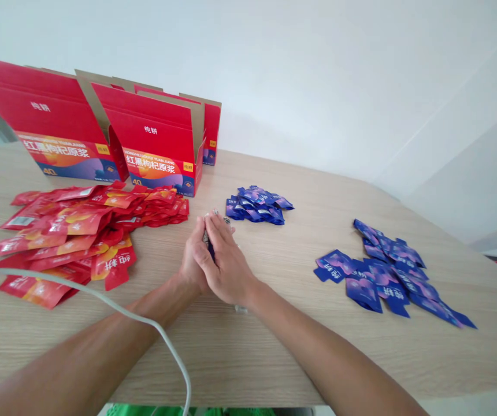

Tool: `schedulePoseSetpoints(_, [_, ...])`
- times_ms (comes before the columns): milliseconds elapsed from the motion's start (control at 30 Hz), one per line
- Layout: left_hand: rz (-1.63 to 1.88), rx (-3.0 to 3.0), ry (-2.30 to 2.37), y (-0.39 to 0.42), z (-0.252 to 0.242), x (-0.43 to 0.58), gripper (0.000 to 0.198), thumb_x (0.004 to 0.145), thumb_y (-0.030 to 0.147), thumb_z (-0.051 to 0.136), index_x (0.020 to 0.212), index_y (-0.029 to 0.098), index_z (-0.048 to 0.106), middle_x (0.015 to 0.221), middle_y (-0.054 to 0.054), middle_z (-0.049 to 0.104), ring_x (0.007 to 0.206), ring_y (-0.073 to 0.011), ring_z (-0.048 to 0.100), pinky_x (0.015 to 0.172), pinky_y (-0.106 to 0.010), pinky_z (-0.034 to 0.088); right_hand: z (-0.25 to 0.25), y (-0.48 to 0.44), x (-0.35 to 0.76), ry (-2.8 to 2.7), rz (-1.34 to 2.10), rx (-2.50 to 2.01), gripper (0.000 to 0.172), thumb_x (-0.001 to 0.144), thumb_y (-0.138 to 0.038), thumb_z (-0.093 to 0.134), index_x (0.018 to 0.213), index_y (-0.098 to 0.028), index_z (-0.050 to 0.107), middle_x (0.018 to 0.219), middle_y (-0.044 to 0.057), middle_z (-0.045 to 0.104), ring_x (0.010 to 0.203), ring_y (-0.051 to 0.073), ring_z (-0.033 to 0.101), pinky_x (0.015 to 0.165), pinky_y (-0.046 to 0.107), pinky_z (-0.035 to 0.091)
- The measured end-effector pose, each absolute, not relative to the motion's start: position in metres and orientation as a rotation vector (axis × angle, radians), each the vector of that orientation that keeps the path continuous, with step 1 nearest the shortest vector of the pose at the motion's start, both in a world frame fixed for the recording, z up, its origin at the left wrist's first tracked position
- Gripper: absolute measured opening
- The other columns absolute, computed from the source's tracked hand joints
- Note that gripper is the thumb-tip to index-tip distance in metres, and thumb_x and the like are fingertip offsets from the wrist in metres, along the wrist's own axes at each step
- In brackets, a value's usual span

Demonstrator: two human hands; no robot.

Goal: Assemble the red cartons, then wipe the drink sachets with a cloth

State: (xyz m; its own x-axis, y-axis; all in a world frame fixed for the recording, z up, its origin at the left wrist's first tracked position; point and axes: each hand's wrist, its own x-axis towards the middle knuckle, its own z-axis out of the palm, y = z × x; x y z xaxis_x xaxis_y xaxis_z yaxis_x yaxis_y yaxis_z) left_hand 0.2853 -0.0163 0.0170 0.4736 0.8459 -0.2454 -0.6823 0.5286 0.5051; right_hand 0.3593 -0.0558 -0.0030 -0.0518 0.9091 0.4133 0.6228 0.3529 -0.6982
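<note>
Over the middle of the table, my left hand [194, 257] and my right hand [231, 263] are pressed palm to palm. Between them is a small stack of sachets [211, 249], mostly covered by my fingers; a bit of dark blue and a striped, barcode-like edge show. A pale corner pokes out below my right hand. Just beyond my hands lies a small pile of blue sachets [259, 205]. To the left spreads a large heap of red sachets [69, 231], and more blue sachets [387, 277] lie loosely scattered on the right.
Several red cartons [157, 144] with raised flaps stand at the back left of the wooden table [274, 346]. A white cable [122, 309] hangs across the near left, in front of my left forearm. A white wall [300, 86] rises behind the table.
</note>
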Motion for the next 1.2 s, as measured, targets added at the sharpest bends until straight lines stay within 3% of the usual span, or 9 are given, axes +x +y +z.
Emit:
schedulePoseSetpoints(133, [0.964, 0.353, 0.614, -0.010, 0.019, 0.284, 0.050, 0.111, 0.053, 0.038, 0.134, 0.020, 0.069, 0.123, -0.010, 0.079, 0.118, -0.0288, 0.075, 0.096, -0.043, 0.064, 0.000, -0.069, 0.348, -1.712, 0.586, -1.375, 0.090, 0.104, -0.061, 0.056, 0.175, -0.018, 0.022, 0.182, 0.009, 0.020, 0.170, 0.029, 0.011, 0.140, 0.053, 0.011])
schedulePoseSetpoints(233, [0.982, 0.373, 0.720, -0.008, 0.028, 0.280, 0.052, 0.110, 0.053, 0.039, 0.124, 0.015, 0.073, 0.101, -0.012, 0.081, 0.104, -0.0316, 0.078, 0.088, -0.043, 0.066, 0.010, -0.079, 0.347, -1.727, 0.662, -1.325, 0.090, 0.096, -0.038, 0.065, 0.175, -0.020, 0.024, 0.182, 0.005, 0.018, 0.170, 0.027, 0.014, 0.140, 0.051, 0.013])
schedulePoseSetpoints(433, [0.944, 0.317, 0.620, -0.004, 0.030, 0.279, 0.053, 0.109, 0.057, 0.042, 0.097, 0.017, 0.075, 0.072, -0.007, 0.074, 0.085, -0.0269, 0.079, 0.076, -0.034, 0.065, 0.040, -0.084, 0.367, -1.621, 0.821, -1.059, 0.082, 0.071, -0.011, 0.052, 0.150, -0.030, 0.066, 0.166, -0.004, 0.052, 0.161, 0.026, 0.041, 0.136, 0.051, 0.028])
schedulePoseSetpoints(600, [0.847, 0.310, 0.560, -0.009, 0.027, 0.286, 0.064, 0.109, 0.060, 0.034, 0.114, 0.013, 0.076, 0.094, -0.014, 0.082, 0.096, -0.0334, 0.080, 0.084, -0.048, 0.067, 0.033, -0.059, 0.394, -1.221, 0.889, -0.952, 0.084, 0.071, -0.018, 0.056, 0.153, -0.031, 0.061, 0.156, 0.000, 0.064, 0.144, 0.029, 0.062, 0.122, 0.052, 0.050])
schedulePoseSetpoints(700, [0.841, 0.288, 0.558, -0.015, 0.031, 0.287, 0.063, 0.109, 0.056, 0.035, 0.129, 0.011, 0.073, 0.108, -0.016, 0.083, 0.106, -0.0346, 0.079, 0.093, -0.051, 0.065, 0.016, -0.044, 0.402, -1.281, 0.696, -1.162, 0.071, 0.081, -0.022, 0.056, 0.151, -0.023, 0.062, 0.165, 0.006, 0.055, 0.156, 0.030, 0.049, 0.128, 0.052, 0.041])
schedulePoseSetpoints(800, [0.853, 0.270, 0.571, -0.019, 0.034, 0.286, 0.061, 0.110, 0.055, 0.035, 0.133, 0.013, 0.072, 0.112, -0.014, 0.082, 0.111, -0.0327, 0.078, 0.101, -0.050, 0.062, 0.004, -0.043, 0.398, -1.542, 0.395, -1.411, 0.059, 0.098, -0.034, 0.052, 0.152, -0.013, 0.061, 0.176, 0.013, 0.037, 0.169, 0.030, 0.019, 0.138, 0.056, 0.016])
schedulePoseSetpoints(933, [0.906, 0.266, 0.526, -0.020, 0.027, 0.285, 0.054, 0.109, 0.056, 0.041, 0.113, 0.016, 0.077, 0.100, -0.010, 0.081, 0.105, -0.0285, 0.078, 0.104, -0.045, 0.061, 0.003, -0.057, 0.378, -1.758, 0.517, -1.533, 0.085, 0.109, -0.058, 0.037, 0.172, -0.004, 0.020, 0.181, 0.020, 0.017, 0.171, 0.028, 0.005, 0.137, 0.058, -0.001])
schedulePoseSetpoints(1067, [0.988, 0.240, 0.557, -0.017, 0.015, 0.286, 0.051, 0.109, 0.058, 0.047, 0.098, 0.016, 0.074, 0.088, -0.006, 0.077, 0.086, -0.0191, 0.076, 0.089, -0.032, 0.063, 0.010, -0.072, 0.361, -1.818, 0.687, -1.549, 0.098, 0.110, -0.064, 0.036, 0.171, 0.006, 0.005, 0.180, 0.026, 0.002, 0.170, 0.030, -0.004, 0.137, 0.055, -0.003])
schedulePoseSetpoints(1200, [1.077, 0.347, 0.664, -0.011, 0.013, 0.286, 0.049, 0.110, 0.058, 0.045, 0.110, 0.018, 0.073, 0.084, -0.002, 0.074, 0.061, -0.0126, 0.066, 0.060, -0.023, 0.057, 0.022, -0.086, 0.357, -1.792, 0.751, -1.529, 0.092, 0.109, -0.053, 0.047, 0.170, 0.006, 0.013, 0.179, 0.028, 0.012, 0.170, 0.033, 0.010, 0.138, 0.051, 0.014])
